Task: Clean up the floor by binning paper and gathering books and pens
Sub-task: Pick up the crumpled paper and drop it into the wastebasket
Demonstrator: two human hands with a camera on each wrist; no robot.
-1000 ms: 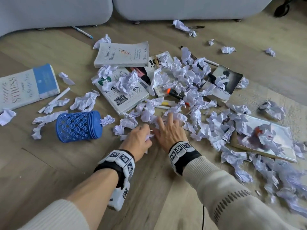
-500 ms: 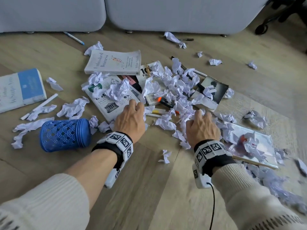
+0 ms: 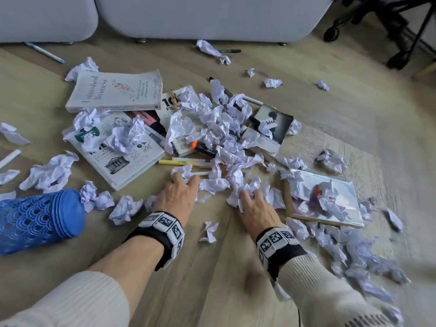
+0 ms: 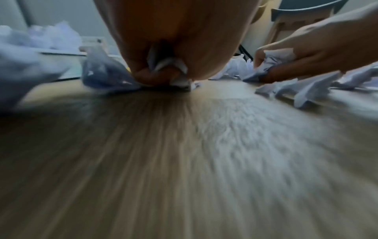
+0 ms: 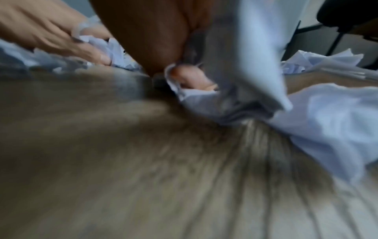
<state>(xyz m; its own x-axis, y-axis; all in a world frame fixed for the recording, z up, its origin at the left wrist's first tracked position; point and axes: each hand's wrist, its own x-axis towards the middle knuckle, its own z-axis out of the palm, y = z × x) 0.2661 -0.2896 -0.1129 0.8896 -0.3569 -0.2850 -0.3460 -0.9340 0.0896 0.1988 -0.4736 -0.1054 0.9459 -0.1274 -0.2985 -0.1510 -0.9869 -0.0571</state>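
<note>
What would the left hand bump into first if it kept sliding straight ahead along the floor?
Probably the thin white pen just past the crumpled paper the left hand grips, then the yellow pen. Depth is hard to judge here.

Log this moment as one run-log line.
left hand: grips crumpled paper | right hand: grips crumpled paper | bin: tipped over on floor | books: ungathered
</note>
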